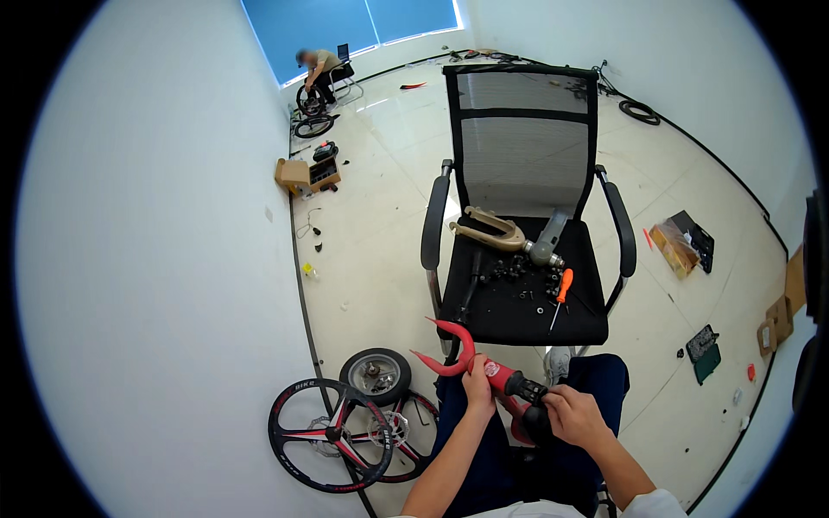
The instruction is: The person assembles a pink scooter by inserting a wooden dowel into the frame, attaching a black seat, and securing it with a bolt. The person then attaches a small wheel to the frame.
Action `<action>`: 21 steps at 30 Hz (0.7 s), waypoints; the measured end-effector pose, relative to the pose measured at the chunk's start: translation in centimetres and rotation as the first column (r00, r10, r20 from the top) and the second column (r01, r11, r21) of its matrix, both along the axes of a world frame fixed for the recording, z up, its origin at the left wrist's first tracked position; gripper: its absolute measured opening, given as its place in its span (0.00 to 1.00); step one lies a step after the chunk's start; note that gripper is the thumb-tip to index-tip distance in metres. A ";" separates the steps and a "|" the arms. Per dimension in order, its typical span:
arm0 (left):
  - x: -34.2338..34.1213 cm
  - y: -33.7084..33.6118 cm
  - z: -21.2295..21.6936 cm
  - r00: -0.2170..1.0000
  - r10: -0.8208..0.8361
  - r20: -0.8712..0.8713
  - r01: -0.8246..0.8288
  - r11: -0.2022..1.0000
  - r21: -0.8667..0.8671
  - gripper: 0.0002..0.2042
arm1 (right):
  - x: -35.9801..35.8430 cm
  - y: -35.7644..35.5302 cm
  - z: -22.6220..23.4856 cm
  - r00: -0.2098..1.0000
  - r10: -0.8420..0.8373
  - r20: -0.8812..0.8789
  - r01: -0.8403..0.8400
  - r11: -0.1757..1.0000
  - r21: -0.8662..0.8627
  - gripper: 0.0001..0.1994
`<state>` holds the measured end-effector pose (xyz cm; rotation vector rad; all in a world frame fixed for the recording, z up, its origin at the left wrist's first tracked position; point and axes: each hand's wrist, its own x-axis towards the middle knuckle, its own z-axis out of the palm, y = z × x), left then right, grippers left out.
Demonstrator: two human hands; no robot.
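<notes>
A red forked bicycle frame part [497, 373] lies across my lap, its two curved prongs pointing to the left. My left hand [480, 388] is wrapped round it just behind the fork. At its other end is a black fitting [525, 388], where the fingers of my right hand [573, 414] are closed in a pinch; whatever lies between them is too small to make out. In front of me, a black mesh chair [518, 321] bears a beige fork [494, 231], a grey metal part [547, 242], a black tube [471, 289], loose bolts [509, 269] and an orange-handled screwdriver [564, 287].
Three-spoke wheels [332, 434] and a small tyred wheel [376, 376] lie beside my left leg. An opened cardboard box [295, 176] stands along the left wall. Far off, another person [321, 66] sits by a wheel. Tool cases [706, 356] and another box [673, 249] are at right.
</notes>
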<state>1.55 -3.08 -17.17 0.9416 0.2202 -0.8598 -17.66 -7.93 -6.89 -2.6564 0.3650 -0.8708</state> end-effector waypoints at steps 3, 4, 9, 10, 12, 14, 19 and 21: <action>0.0 -0.1 0.3 1.000 0.000 0.009 0.000 1.000 0.008 0.07 | -0.2 0.6 0.4 0.996 -0.088 -0.009 0.085 0.924 0.373 0.10; 0.0 -0.1 0.3 1.000 0.002 0.014 -0.002 1.000 0.013 0.07 | -0.1 0.7 0.2 0.995 -0.101 -0.001 0.094 0.919 0.384 0.10; 0.1 0.1 0.5 0.999 -0.015 0.042 0.014 1.000 0.004 0.07 | 0.3 1.2 -1.3 0.986 -0.151 0.074 0.105 0.895 0.434 0.11; 0.0 0.0 0.6 0.998 -0.020 0.053 0.020 1.000 0.002 0.07 | 0.2 1.2 -1.4 0.986 -0.139 0.088 0.092 0.911 0.402 0.11; -0.1 -0.1 0.6 0.999 -0.012 0.052 0.013 1.000 -0.011 0.07 | 0.3 0.8 -1.0 0.988 -0.105 0.115 0.062 0.943 0.328 0.10; 0.0 -0.1 0.3 0.999 -0.012 0.042 0.012 1.000 -0.014 0.07 | 0.3 0.5 -0.5 0.994 -0.054 0.100 0.028 0.970 0.242 0.10; 0.3 0.3 -0.4 1.000 0.000 0.027 0.000 1.000 0.008 0.07 | 0.3 -0.8 0.1 0.990 0.105 0.096 -0.113 0.991 0.073 0.12; 0.1 -0.2 -0.5 1.000 0.006 0.029 -0.006 1.000 0.006 0.07 | 0.1 -0.8 0.3 0.991 0.092 0.099 -0.101 0.991 0.088 0.13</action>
